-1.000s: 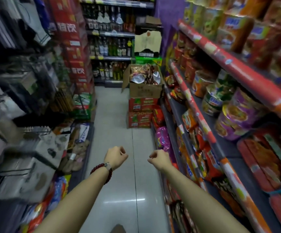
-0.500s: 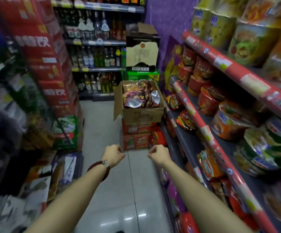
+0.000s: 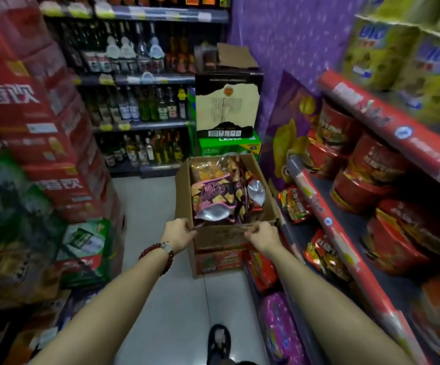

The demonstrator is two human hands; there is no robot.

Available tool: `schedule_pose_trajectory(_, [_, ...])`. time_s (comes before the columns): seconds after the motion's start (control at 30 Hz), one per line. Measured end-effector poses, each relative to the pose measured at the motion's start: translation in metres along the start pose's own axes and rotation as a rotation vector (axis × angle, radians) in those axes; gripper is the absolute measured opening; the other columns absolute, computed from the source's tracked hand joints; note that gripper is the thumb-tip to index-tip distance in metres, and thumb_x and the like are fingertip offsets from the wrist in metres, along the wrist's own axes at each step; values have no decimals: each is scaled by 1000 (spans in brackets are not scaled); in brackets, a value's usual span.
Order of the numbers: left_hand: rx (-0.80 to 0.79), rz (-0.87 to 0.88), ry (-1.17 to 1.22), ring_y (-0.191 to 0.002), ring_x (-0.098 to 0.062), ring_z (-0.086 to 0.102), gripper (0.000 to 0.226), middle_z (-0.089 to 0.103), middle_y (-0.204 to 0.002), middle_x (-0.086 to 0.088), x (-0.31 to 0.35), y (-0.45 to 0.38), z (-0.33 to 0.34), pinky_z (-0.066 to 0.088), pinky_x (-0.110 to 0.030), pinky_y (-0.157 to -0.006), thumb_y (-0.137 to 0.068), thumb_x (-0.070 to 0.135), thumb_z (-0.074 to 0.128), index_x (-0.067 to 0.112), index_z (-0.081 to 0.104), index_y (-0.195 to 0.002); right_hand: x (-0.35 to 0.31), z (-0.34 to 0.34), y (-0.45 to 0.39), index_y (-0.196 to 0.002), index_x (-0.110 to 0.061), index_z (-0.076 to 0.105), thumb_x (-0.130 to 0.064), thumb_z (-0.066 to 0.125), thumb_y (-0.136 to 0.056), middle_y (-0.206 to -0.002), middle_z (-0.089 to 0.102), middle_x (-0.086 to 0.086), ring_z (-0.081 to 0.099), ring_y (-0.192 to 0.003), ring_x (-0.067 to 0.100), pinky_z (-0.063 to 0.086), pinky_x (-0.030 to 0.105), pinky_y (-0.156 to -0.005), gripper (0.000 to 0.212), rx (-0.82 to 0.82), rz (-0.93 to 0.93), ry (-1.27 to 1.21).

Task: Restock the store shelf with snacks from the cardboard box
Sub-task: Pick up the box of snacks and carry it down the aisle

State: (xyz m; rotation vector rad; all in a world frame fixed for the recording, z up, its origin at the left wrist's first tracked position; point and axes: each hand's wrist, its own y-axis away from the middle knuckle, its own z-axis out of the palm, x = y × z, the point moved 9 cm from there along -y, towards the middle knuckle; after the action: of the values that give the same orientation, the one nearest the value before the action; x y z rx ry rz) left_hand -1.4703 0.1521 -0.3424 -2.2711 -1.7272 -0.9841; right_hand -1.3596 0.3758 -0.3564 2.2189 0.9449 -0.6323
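An open cardboard box [image 3: 221,239] stands in the aisle on red cartons, filled with purple and orange snack bags [image 3: 213,198]. My left hand [image 3: 179,233] pinches the near left corner of its rim, with a red bead bracelet on that wrist. My right hand [image 3: 262,235] pinches the near rim further right. Both arms reach straight ahead. To the right runs the store shelf [image 3: 316,198] with a red price rail, holding red snack bags [image 3: 292,204] and red noodle tubs [image 3: 371,164].
Red cartons [image 3: 219,262] lie under the box. Tall stacks of red drink cases [image 3: 42,127] line the left side. Bottle shelves [image 3: 140,109] close the aisle's far end, beside a black carton [image 3: 226,101] on a green box [image 3: 229,146]. My shoe [image 3: 219,341] is on the tiled floor.
I have walked down the aisle up to the box. Both hands, held loosely in the air before, now rest on its near rim.
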Motion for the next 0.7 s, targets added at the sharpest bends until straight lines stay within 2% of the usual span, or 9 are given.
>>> schedule_pose_trajectory(0.1, [-4,-35,33,-97,-29,64,16,66,-92,-12,13,-50,-12,44,-28,-72,-92,24,61,9,59,-88,-27,-11,-58,-95,-3,70,-23,63,-91,-102,69,14,62,-103,30,47,30,-81,22,-1,-6,7])
schedule_pose_trajectory(0.17, [-7,-53,52,-97,-30,63,19,67,-96,-14,18,-76,-17,43,-28,-72,-92,24,60,5,62,-95,-39,-19,-84,-94,-4,68,-24,60,-93,-96,65,10,62,-102,29,39,25,-72,21,12,3,13])
schedule_pose_trajectory(0.27, [-22,-95,83,-98,-29,63,26,68,-104,-16,14,-112,-16,47,-31,-76,-93,26,60,3,61,-105,-47,-22,-115,-103,-3,69,-23,57,-95,-97,66,13,61,-95,26,34,21,-67,24,13,25,18])
schedule_pose_trajectory(0.33, [-26,-124,95,-100,-30,62,30,67,-106,-16,9,-133,-14,48,-33,-79,-93,29,60,3,60,-108,-48,-22,-134,-104,-3,70,-21,57,-95,-105,69,15,62,-100,27,38,22,-69,24,20,31,5])
schedule_pose_trajectory(0.4, [-24,-147,103,-103,-29,61,36,66,-110,-15,3,-157,-11,48,-32,-81,-92,33,61,5,58,-113,-46,-19,-155,-103,-3,70,-20,58,-93,-108,69,17,63,-103,31,47,28,-79,23,37,53,-27])
schedule_pose_trajectory(0.47, [-28,-164,128,-108,-29,60,43,63,-117,-14,-2,-179,-7,48,-33,-85,-91,34,62,6,55,-122,-39,-19,-171,-99,-6,68,-22,60,-93,-109,69,18,62,-102,31,47,32,-85,19,66,81,-56])
schedule_pose_trajectory(0.6, [-45,-204,190,-117,-30,55,58,53,-133,-15,-15,-226,6,48,-39,-93,-89,40,63,8,45,-133,-23,-19,-207,-113,-7,65,-31,61,-92,-111,67,17,62,-103,33,48,34,-84,32,146,131,-76])
schedule_pose_trajectory(0.7, [-61,-258,251,-129,-35,45,75,37,-146,-17,-28,-245,20,44,-47,-103,-86,47,63,10,33,-144,-8,-25,-225,-117,-7,61,-37,62,-91,-111,65,17,61,-104,35,49,37,-83,39,221,125,-85])
